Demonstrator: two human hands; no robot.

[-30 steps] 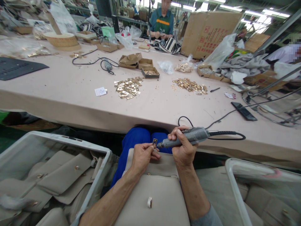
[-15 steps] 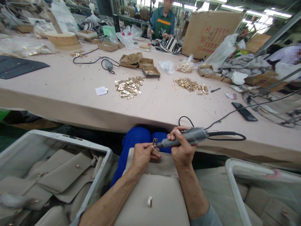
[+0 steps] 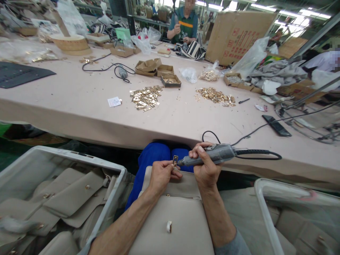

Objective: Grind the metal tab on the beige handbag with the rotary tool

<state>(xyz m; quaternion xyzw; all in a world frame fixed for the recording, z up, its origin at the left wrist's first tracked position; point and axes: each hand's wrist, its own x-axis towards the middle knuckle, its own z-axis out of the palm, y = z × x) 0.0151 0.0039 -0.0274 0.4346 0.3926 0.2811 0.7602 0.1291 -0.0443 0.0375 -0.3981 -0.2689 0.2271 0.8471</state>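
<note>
A long table (image 3: 186,122) wears a pale pinkish covering. Beyond the table stands a dark post (image 3: 131,26), with white tube lights (image 3: 263,7) glowing overhead; below it lies dark green floor (image 3: 10,154).

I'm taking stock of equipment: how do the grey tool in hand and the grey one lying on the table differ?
The held tool is gripped in the right hand; the table tool lies untouched on the table. The held tool has its tip by the gold metal piece in the left hand; the table tool lies well away. The held tool, nearer the camera, looks larger than the table tool. Both are grey with black cords.
</note>
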